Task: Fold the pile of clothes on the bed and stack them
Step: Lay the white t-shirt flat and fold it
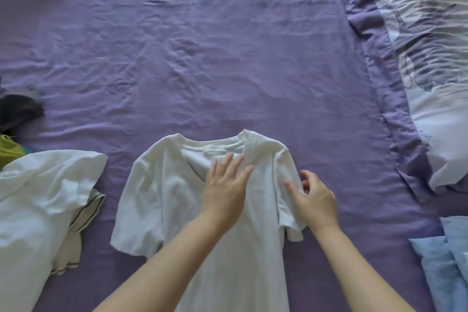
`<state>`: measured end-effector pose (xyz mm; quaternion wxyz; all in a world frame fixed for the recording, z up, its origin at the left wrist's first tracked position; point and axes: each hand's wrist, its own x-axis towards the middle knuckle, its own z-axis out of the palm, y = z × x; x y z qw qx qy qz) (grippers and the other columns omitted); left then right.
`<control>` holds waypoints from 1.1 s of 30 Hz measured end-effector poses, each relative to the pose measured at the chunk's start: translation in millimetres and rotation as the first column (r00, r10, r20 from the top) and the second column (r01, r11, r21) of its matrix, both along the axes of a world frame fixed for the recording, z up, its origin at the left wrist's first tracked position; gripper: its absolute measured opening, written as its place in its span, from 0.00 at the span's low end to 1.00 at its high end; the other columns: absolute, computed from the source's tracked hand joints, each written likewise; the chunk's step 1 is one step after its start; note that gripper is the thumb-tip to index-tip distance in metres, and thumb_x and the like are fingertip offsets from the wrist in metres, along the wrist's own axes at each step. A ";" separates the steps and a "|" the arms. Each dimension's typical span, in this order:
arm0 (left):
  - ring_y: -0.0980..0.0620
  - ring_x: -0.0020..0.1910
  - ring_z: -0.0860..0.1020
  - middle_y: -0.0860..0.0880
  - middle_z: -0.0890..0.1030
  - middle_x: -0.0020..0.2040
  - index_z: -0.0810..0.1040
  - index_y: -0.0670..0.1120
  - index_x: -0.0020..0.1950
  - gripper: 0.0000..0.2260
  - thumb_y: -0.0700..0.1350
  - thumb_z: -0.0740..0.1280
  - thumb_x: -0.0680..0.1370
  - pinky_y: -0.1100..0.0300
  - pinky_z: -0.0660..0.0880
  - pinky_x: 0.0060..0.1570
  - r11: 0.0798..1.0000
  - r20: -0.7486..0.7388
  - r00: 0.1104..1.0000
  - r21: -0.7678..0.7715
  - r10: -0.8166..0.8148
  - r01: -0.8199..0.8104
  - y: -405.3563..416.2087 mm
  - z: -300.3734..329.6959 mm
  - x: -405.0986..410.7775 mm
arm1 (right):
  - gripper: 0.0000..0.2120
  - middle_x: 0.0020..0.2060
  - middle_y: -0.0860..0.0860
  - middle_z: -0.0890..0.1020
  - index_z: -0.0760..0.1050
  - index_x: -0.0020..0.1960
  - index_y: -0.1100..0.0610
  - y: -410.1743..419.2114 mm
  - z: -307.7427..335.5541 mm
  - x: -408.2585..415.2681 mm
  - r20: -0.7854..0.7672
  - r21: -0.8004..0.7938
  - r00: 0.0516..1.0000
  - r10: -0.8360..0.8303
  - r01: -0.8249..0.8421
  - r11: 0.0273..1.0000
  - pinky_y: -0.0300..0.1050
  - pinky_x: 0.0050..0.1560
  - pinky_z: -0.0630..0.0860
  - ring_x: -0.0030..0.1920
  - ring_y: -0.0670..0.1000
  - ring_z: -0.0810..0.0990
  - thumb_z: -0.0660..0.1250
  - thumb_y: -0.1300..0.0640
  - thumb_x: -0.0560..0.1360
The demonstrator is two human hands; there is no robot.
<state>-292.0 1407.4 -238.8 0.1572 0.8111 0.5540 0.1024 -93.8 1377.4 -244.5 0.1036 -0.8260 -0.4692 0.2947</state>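
Well to the left of your fingers, the unfolded pile [38,210] lay heaped on the bed [202,45]: a white garment on top, a striped hem showing beneath it, and green and dark pieces behind. None of it looked folded.

Your left hand [225,185] lay flat on the chest of the white T-shirt [164,197], its fingers [235,167] straight and spread just below the collar, pressing the cloth down and gripping nothing. The shirt lay face up, spread out, both sleeves out to the sides.

Just right of those fingers, your right hand [314,197] was at the shirt's right shoulder, its fingers curled and pinching the edge of the sleeve seam, likely ready to turn that side inward.

Farther right sat some light blue cloth [443,261] near the bed's edge; whether it was a folded garment I cannot tell. By my reading you were near the start: one shirt laid out and not yet folded, the pile waiting.
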 end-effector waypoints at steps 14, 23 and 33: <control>0.46 0.72 0.26 0.50 0.31 0.76 0.30 0.58 0.74 0.37 0.72 0.42 0.73 0.35 0.30 0.67 0.927 -0.318 0.914 -0.351 -0.252 0.134 -13.5 -34.1 64.3 | 0.03 0.40 0.56 0.78 0.76 0.48 0.58 6.2 -4.1 59.5 -0.106 0.217 0.991 -0.079 0.101 0.971 0.46 0.39 0.66 0.42 0.59 0.76 0.66 0.63 0.75; 0.44 0.67 0.20 0.49 0.20 0.68 0.25 0.56 0.70 0.47 0.78 0.49 0.66 0.32 0.26 0.62 0.920 -0.392 0.893 -0.386 -0.221 0.058 -12.9 -38.3 80.2 | 0.36 0.66 0.53 0.68 0.58 0.75 0.52 -28.3 -11.8 51.0 0.039 0.102 0.995 0.087 -0.091 0.991 0.51 0.44 0.75 0.57 0.57 0.77 0.72 0.51 0.72; 0.42 0.70 0.25 0.50 0.27 0.72 0.38 0.57 0.76 0.30 0.61 0.50 0.80 0.38 0.31 0.69 0.932 -0.307 0.938 -0.359 -0.162 0.043 -67.0 -25.8 9.5 | 0.22 0.65 0.63 0.73 0.78 0.62 0.56 -35.1 -0.4 -1.4 0.533 0.088 0.683 0.499 -0.632 0.770 0.65 0.62 0.69 0.65 0.63 0.73 0.71 0.63 0.67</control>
